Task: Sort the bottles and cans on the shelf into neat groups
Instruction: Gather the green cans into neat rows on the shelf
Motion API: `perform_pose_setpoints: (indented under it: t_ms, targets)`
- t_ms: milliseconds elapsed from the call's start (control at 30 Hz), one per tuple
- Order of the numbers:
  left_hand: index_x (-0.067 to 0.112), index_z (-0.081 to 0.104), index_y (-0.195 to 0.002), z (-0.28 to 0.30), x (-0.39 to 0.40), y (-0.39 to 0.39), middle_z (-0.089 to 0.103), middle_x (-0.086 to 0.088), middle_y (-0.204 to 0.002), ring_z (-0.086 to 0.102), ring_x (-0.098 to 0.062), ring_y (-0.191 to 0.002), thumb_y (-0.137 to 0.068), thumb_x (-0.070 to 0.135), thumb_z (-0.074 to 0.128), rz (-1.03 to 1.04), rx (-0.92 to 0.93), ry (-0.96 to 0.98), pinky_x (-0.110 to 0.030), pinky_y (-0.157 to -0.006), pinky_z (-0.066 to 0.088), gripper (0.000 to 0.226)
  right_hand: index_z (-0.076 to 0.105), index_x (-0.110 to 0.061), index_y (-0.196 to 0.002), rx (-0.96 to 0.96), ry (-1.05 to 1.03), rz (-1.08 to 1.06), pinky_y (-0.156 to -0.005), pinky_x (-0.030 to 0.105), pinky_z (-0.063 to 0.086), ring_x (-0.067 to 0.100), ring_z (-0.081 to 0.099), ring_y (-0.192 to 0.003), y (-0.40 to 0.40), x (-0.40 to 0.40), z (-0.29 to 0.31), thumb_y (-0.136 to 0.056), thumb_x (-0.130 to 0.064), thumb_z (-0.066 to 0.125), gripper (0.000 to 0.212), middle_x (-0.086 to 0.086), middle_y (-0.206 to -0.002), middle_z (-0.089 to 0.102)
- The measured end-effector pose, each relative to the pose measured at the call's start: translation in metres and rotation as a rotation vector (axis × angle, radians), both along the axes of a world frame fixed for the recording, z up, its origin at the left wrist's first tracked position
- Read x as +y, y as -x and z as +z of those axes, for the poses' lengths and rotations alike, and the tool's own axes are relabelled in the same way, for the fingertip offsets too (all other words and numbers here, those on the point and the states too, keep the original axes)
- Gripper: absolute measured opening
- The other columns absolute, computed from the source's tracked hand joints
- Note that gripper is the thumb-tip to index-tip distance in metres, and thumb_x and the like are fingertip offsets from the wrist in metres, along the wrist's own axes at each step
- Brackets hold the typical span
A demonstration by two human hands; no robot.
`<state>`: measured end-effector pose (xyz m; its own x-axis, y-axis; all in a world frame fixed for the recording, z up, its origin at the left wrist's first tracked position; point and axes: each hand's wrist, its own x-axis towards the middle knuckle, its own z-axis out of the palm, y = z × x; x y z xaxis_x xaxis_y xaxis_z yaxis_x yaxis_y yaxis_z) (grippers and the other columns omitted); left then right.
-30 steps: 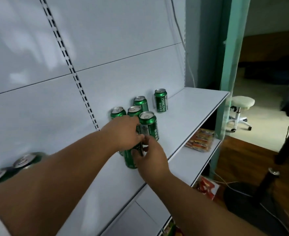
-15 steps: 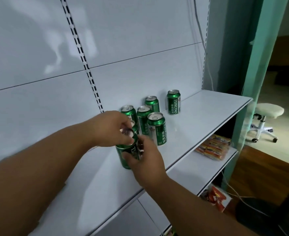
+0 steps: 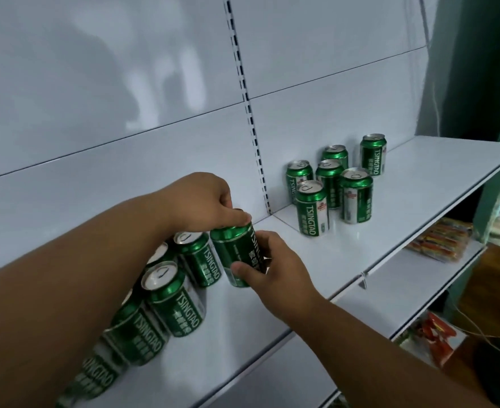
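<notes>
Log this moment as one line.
step: moving can | left hand: grips top of held can | right hand: grips its side | near group beside it | far cluster untouched

held can [image 3: 237, 254] top hidden, lower-left cans [image 3: 96, 381] blurred

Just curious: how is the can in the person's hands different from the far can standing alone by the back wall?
The held can leans and is gripped by both the left hand and right hand; the far can stands upright, untouched. The held can is beside a near group; the far can stands apart. Both are green.
</notes>
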<state>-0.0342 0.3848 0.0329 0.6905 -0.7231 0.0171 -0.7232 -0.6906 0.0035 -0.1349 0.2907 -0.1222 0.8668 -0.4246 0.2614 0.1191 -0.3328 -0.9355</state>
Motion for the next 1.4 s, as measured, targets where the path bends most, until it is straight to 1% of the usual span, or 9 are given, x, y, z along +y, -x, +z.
perform_pose_setpoints:
  t_ms: [200, 367, 533, 600, 733, 833, 1000, 1233, 1400]
  targets:
    - [0.022, 0.069, -0.085, -0.006, 0.028, -0.005, 0.068, 0.008, -0.082, 0.061, -0.006, -0.078, -0.078, 0.063, 0.066, -0.039, 0.003, 0.026, -0.03, -0.072, 0.052, 0.042, 0.05, -0.035, -0.119, -0.018, -0.033, -0.026, -0.076, 0.012, 0.045, -0.009, 0.057, -0.094, -0.003, 0.036, -0.009, -0.081, -0.038, 0.077, 0.047, -0.024, -0.105, 0.059]
    - [0.038, 0.064, -0.093, -0.004, 0.046, -0.001, 0.059, 0.026, -0.081, 0.057, 0.003, -0.076, -0.074, 0.041, 0.077, -0.212, 0.094, 0.119, -0.015, -0.062, 0.04, 0.024, 0.044, -0.044, -0.109, -0.077, 0.034, -0.153, -0.084, 0.028, 0.054, 0.004, 0.057, -0.101, -0.003, 0.044, -0.009, -0.067, -0.044, 0.085, 0.058, -0.016, -0.109, 0.053]
    - [0.04, 0.064, -0.11, 0.001, 0.055, 0.004, 0.057, 0.018, -0.106, 0.06, -0.001, -0.095, -0.074, 0.018, 0.074, -0.313, 0.154, 0.133, -0.023, -0.084, 0.051, 0.044, 0.047, -0.031, -0.124, -0.047, -0.062, -0.028, -0.072, 0.009, 0.053, -0.009, 0.064, -0.09, 0.004, 0.042, -0.001, -0.073, -0.025, 0.086, 0.064, -0.016, -0.107, 0.063]
    - [0.041, 0.062, -0.116, -0.001, 0.057, 0.002, 0.056, 0.018, -0.112, 0.059, 0.0, -0.101, -0.078, 0.025, 0.073, -0.296, 0.188, 0.126, -0.026, -0.091, 0.051, 0.043, 0.05, -0.031, -0.119, -0.068, -0.056, -0.117, -0.069, 0.011, 0.054, -0.006, 0.065, -0.087, 0.004, 0.044, -0.003, -0.067, -0.027, 0.09, 0.066, -0.014, -0.107, 0.063]
    - [0.041, 0.058, -0.118, -0.006, 0.057, -0.001, 0.059, 0.018, -0.106, 0.059, -0.004, -0.099, -0.082, 0.054, 0.069, -0.239, 0.155, 0.051, -0.03, -0.091, 0.05, 0.04, 0.042, -0.041, -0.11, -0.064, 0.057, -0.278, -0.08, 0.034, 0.059, 0.011, 0.062, -0.1, -0.001, 0.052, -0.011, -0.053, -0.047, 0.09, 0.075, -0.011, -0.11, 0.054]
    - [0.038, 0.059, -0.118, -0.001, 0.061, 0.0, 0.057, 0.019, -0.106, 0.059, -0.006, -0.099, -0.083, 0.036, 0.075, -0.28, 0.143, 0.021, -0.027, -0.088, 0.049, 0.039, 0.041, -0.042, -0.119, -0.053, 0.135, -0.236, -0.091, 0.038, 0.053, 0.013, 0.054, -0.111, 0.001, 0.054, -0.012, -0.064, -0.047, 0.083, 0.07, -0.012, -0.117, 0.051]
    - [0.041, 0.063, -0.114, 0.001, 0.067, 0.0, 0.059, 0.017, -0.113, 0.061, -0.006, -0.103, -0.076, 0.007, 0.079, -0.306, 0.217, 0.025, -0.037, -0.094, 0.052, 0.053, 0.045, -0.033, -0.132, -0.004, 0.13, -0.089, -0.092, 0.024, 0.049, -0.001, 0.055, -0.107, 0.005, 0.051, -0.014, -0.083, -0.026, 0.075, 0.058, -0.016, -0.122, 0.056]
    - [0.04, 0.061, -0.118, -0.01, 0.066, -0.004, 0.054, 0.017, -0.117, 0.055, -0.006, -0.109, -0.075, 0.01, 0.078, -0.312, 0.133, -0.06, -0.032, -0.098, 0.048, 0.055, 0.049, -0.033, -0.13, 0.052, 0.124, -0.098, -0.092, 0.031, 0.051, 0.004, 0.058, -0.103, -0.001, 0.054, -0.021, -0.083, -0.028, 0.075, 0.054, -0.014, -0.119, 0.059]
    - [0.037, 0.058, -0.127, -0.014, 0.067, -0.006, 0.051, 0.016, -0.119, 0.052, -0.006, -0.108, -0.081, 0.016, 0.076, -0.285, 0.083, -0.14, -0.022, -0.092, 0.042, 0.054, 0.046, -0.03, -0.131, 0.096, 0.145, -0.044, -0.093, 0.032, 0.051, 0.009, 0.06, -0.104, -0.007, 0.059, -0.021, -0.088, -0.022, 0.069, 0.049, -0.011, -0.116, 0.063]
